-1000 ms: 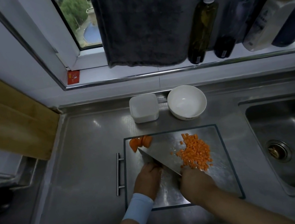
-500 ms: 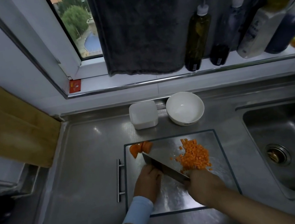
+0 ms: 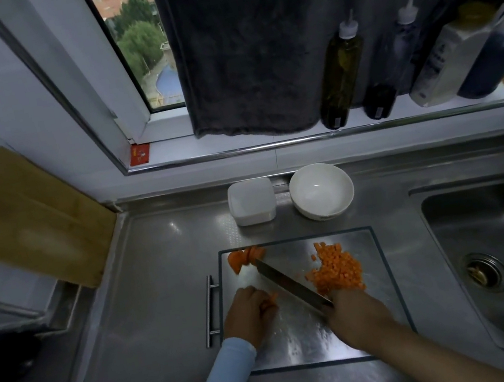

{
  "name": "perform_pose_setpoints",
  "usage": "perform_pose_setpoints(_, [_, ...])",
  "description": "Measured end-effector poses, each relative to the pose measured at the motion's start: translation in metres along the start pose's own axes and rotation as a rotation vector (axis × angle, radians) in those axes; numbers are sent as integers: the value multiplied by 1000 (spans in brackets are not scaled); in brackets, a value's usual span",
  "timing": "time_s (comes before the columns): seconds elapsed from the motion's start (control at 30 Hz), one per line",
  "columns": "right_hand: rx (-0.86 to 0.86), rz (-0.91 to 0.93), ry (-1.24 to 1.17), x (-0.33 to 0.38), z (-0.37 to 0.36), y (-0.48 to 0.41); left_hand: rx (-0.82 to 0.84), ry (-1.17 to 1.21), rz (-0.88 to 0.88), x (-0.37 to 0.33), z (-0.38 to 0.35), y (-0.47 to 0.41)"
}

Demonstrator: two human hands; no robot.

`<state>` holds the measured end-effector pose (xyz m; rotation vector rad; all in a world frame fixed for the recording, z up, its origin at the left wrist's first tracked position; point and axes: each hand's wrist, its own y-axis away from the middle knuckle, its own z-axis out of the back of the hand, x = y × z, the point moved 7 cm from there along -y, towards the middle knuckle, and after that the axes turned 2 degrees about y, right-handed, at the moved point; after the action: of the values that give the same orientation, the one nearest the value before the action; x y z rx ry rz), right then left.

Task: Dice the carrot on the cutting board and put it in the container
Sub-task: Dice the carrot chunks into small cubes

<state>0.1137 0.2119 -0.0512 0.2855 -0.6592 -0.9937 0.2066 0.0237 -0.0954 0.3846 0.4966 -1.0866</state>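
Observation:
A steel cutting board [image 3: 383, 285] lies on the counter in front of me. My left hand [image 3: 248, 315] holds down a small carrot piece [image 3: 271, 302] with curled fingers near the board's left side. My right hand [image 3: 355, 317] grips the handle of a knife [image 3: 289, 284], whose blade slants up-left right beside the held piece. A heap of diced carrot [image 3: 337, 270] sits right of the blade. Uncut carrot slices [image 3: 243, 257] lie at the board's far left corner. A white square container [image 3: 251, 201] stands behind the board.
A white bowl [image 3: 321, 190] stands right of the container. The sink [image 3: 501, 252] is at the right. A wooden board [image 3: 25, 222] leans at the left wall. Bottles [image 3: 341, 72] line the windowsill beside a hanging dark towel [image 3: 240, 49].
The knife blade has turned from showing its flat side to nearly edge-on beside the held carrot piece. The view has shifted downward a little; both hands stay on the board.

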Motion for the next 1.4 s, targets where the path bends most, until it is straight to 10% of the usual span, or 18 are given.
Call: perform_pose_setpoints(1.4, [-86,96,198,31,-19,18,-38,-9,45,7,-12,9])
